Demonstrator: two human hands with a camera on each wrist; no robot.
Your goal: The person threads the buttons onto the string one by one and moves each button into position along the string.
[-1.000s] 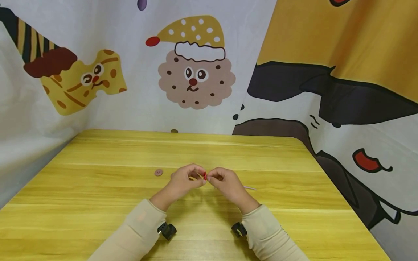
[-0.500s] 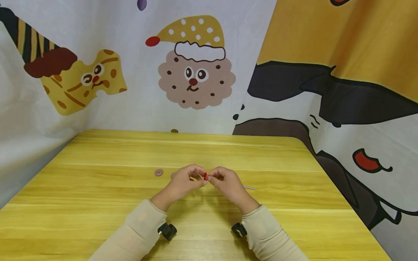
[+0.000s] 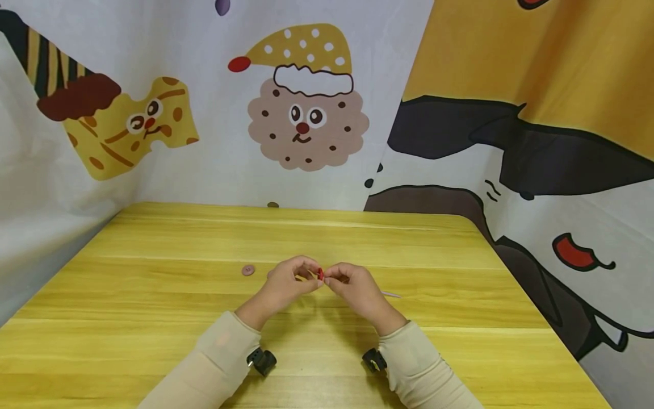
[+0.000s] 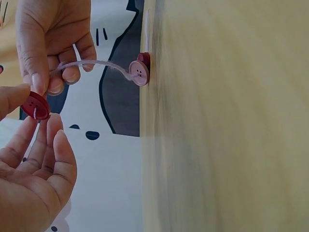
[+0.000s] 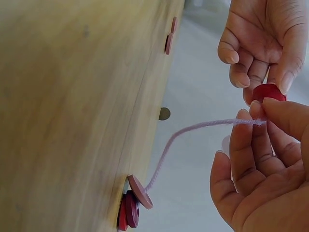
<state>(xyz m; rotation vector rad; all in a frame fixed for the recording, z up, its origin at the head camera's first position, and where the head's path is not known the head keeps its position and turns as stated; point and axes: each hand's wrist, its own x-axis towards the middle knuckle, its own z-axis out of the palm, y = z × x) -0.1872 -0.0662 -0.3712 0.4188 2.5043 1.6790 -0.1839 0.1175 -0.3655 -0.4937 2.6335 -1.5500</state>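
In the head view my hands meet above the middle of the table. My left hand pinches a red button between thumb and fingers, its flat face tilted. A short pale bit of string shows at one of the button's holes. My right hand pinches the pale purple string just beside that button. From there the string hangs down to a pink button at the table. A dark red button and a red one are bunched behind it. The string's tail shows beyond my right wrist.
A loose dusty-pink button lies on the wooden table, left of my left hand. A second pink button lies beside it, mostly hidden by that hand in the head view. A printed curtain hangs behind the table.
My hands stay almost in place, with only slight shifts. The red button between them tilts a little, and an edge of the second loose button now shows beside my left hand.
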